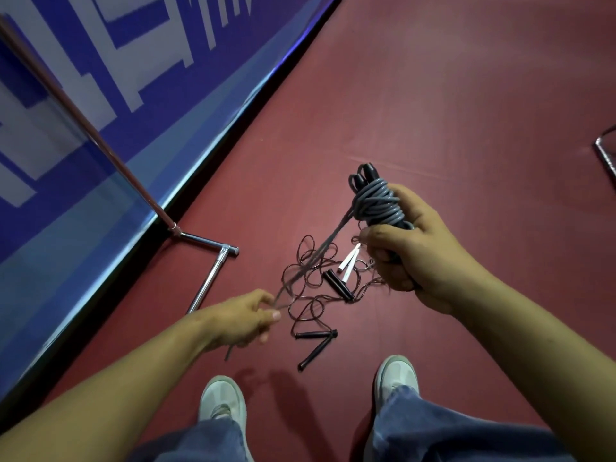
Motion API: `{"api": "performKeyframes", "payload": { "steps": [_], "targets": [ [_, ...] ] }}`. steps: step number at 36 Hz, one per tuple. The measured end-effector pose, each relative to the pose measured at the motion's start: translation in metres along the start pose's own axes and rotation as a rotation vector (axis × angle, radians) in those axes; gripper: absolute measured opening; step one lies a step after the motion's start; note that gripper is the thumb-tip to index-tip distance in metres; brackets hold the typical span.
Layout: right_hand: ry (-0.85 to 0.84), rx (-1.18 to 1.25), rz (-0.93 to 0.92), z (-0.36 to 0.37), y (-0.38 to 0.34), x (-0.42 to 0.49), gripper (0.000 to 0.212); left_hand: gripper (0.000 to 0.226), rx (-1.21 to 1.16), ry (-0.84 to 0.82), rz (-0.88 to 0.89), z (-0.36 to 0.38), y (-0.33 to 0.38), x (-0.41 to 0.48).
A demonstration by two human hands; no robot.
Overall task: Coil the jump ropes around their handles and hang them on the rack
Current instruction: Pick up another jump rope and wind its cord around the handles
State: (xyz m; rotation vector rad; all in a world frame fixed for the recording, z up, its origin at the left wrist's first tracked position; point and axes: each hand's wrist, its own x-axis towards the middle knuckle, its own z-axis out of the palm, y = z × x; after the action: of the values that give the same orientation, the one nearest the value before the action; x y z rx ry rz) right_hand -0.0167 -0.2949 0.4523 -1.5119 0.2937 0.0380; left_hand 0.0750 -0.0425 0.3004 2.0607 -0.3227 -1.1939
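Left hand (240, 320) pinching; right hand (411, 251) gripping, raised.

Overhead light is even and fairly bright; soft shadows fall on the floor (433, 95) below me. The taut rope (316, 253) smears with motion, and the frame's edges bow.

I see the grey jump rope (375, 203) wound in a thick coil around its paired black handles (365, 173), its blurred free end running taut down and leftward. Thin dark ropes (308, 261) lie tangled on the floor among loose black handles (338, 285) and white handles (348, 263); the rack (203, 243) rests its chrome foot left of them.
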Motion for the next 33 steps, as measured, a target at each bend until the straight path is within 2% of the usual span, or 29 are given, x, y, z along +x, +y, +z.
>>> {"api": "performKeyframes", "payload": {
  "steps": [3,7,8,12,15,18,20,22,24,28,30,33],
  "targets": [
    [-0.022,-0.078,0.022,0.002,0.004,-0.002,0.046,0.017,0.276,0.072,-0.031,0.0,-0.008,0.0],
    [-0.06,-0.178,0.049,0.009,0.013,-0.002,0.049,0.012,0.36,0.1,-0.02,-0.004,-0.004,0.003],
    [-0.063,-0.178,0.053,0.01,0.014,-0.002,0.049,0.02,0.363,0.102,-0.005,-0.005,-0.003,0.005],
    [-0.103,-0.193,0.062,0.014,0.017,-0.005,0.05,0.092,0.26,0.066,0.044,-0.009,0.012,0.001],
    [-0.144,-0.204,0.053,0.02,0.019,-0.008,0.051,0.111,0.178,0.072,0.142,-0.008,0.032,-0.003],
    [-0.171,-0.173,0.06,0.023,0.018,-0.008,0.053,0.102,0.015,0.107,0.329,-0.004,0.063,-0.009],
    [-0.185,-0.145,0.078,0.023,0.017,-0.008,0.053,0.079,-0.094,0.083,0.482,0.002,0.085,-0.014],
    [-0.197,-0.104,0.102,0.021,0.016,-0.007,0.051,0.049,-0.206,0.052,0.542,0.008,0.104,-0.02],
    [-0.19,-0.067,0.121,0.018,0.014,-0.007,0.05,0.036,-0.329,0.017,0.561,0.014,0.115,-0.023],
    [-0.14,-0.069,0.121,0.008,0.01,-0.004,0.05,0.027,-0.504,-0.068,0.516,0.016,0.125,-0.026],
    [-0.102,-0.108,0.107,0.0,0.01,-0.001,0.049,0.016,-0.479,-0.028,0.465,0.013,0.126,-0.028],
    [-0.089,-0.302,0.07,-0.009,0.014,-0.002,0.052,0.035,-0.3,0.077,0.409,0.005,0.124,-0.03]
  ]
}}
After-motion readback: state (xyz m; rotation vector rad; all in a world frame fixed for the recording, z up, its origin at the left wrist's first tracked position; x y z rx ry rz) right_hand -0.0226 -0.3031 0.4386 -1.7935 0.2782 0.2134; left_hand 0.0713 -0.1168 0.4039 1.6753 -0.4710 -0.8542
